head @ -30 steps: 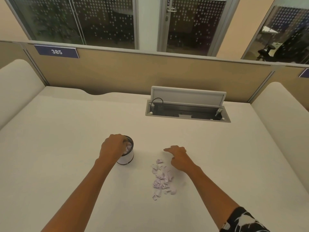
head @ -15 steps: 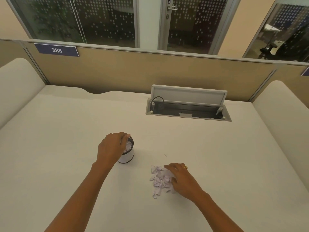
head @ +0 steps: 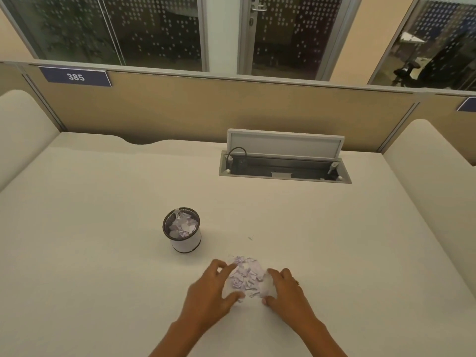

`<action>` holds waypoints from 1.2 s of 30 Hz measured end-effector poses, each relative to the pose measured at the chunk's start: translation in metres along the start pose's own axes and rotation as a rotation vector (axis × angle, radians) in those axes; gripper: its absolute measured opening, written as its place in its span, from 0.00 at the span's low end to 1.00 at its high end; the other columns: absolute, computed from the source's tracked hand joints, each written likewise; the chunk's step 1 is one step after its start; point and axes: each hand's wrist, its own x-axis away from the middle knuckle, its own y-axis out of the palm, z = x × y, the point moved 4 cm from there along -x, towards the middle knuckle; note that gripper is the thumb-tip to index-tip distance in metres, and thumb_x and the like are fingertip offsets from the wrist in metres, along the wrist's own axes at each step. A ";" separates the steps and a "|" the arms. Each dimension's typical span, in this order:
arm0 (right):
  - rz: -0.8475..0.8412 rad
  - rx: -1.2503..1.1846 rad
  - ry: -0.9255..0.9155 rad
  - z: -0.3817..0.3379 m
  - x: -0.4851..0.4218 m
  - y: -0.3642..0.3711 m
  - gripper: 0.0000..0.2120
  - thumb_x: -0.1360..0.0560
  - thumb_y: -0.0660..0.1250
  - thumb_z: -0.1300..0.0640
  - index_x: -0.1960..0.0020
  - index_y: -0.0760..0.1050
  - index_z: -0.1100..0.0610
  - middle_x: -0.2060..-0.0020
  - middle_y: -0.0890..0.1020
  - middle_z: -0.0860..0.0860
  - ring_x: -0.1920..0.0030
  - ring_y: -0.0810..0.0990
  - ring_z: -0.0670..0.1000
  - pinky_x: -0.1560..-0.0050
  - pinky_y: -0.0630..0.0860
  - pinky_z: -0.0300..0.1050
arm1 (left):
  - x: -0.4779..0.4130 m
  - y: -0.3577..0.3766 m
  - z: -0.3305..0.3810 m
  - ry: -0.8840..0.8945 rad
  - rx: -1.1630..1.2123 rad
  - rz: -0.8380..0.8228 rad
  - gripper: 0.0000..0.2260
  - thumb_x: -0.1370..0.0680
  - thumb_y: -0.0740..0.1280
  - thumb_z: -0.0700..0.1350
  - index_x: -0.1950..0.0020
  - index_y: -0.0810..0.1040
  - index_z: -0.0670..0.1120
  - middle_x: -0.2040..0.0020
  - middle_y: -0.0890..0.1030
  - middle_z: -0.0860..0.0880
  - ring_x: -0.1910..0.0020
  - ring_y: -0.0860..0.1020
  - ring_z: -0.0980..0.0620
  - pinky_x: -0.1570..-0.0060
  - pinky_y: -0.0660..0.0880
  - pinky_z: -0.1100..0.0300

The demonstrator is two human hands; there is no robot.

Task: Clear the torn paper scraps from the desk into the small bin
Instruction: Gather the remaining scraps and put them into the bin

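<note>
Now both hands down on the surface, left hand and right hand, cupped around a heap of scraps near the front edge, with the bin standing well apart, up and to the left, already holding some torn pieces. Grip on each side wide, fingers spread, closing on nothing yet, only touching the heap's flanks. Very light, soft, loose stuff by the look of it; likely to flutter or slip out between fingers. Best scooped from both flanks, low against the surface, pressed gently together before lifting.
</note>
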 end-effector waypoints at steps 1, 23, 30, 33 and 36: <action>0.014 -0.023 -0.009 -0.005 -0.002 0.001 0.30 0.28 0.68 0.51 0.29 0.61 0.51 0.40 0.68 0.51 0.40 0.72 0.53 0.42 0.72 0.42 | 0.001 0.012 -0.003 -0.043 -0.022 -0.058 0.32 0.29 0.64 0.67 0.28 0.60 0.59 0.36 0.64 0.58 0.46 0.75 0.58 0.55 0.75 0.63; 0.113 -0.047 -0.039 -0.034 -0.033 -0.017 0.12 0.25 0.62 0.62 0.47 0.80 0.54 0.49 0.78 0.54 0.51 0.79 0.53 0.62 0.67 0.31 | -0.062 0.013 -0.019 -0.201 0.197 0.013 0.08 0.23 0.65 0.43 0.49 0.83 0.49 0.51 0.81 0.49 0.53 0.78 0.50 0.51 0.76 0.56; 0.234 -0.199 -0.073 -0.048 -0.030 -0.047 0.12 0.26 0.62 0.64 0.50 0.82 0.53 0.53 0.80 0.50 0.58 0.76 0.47 0.65 0.67 0.28 | -0.046 -0.028 -0.021 -0.229 0.486 0.228 0.04 0.26 0.71 0.40 0.57 0.83 0.49 0.61 0.81 0.54 0.63 0.79 0.56 0.59 0.80 0.49; 0.258 -0.251 -0.123 -0.067 -0.029 -0.059 0.13 0.26 0.63 0.65 0.51 0.82 0.52 0.55 0.81 0.49 0.59 0.77 0.45 0.64 0.69 0.28 | -0.037 -0.052 -0.021 -0.248 0.578 0.307 0.07 0.27 0.71 0.41 0.59 0.82 0.53 0.62 0.81 0.55 0.64 0.79 0.58 0.61 0.81 0.49; 0.245 -0.317 -0.214 -0.099 -0.029 -0.072 0.12 0.26 0.64 0.65 0.51 0.82 0.52 0.56 0.81 0.49 0.58 0.78 0.46 0.61 0.71 0.29 | -0.029 -0.076 -0.023 -0.260 0.611 0.399 0.12 0.26 0.71 0.41 0.62 0.80 0.60 0.61 0.82 0.57 0.63 0.79 0.57 0.63 0.82 0.50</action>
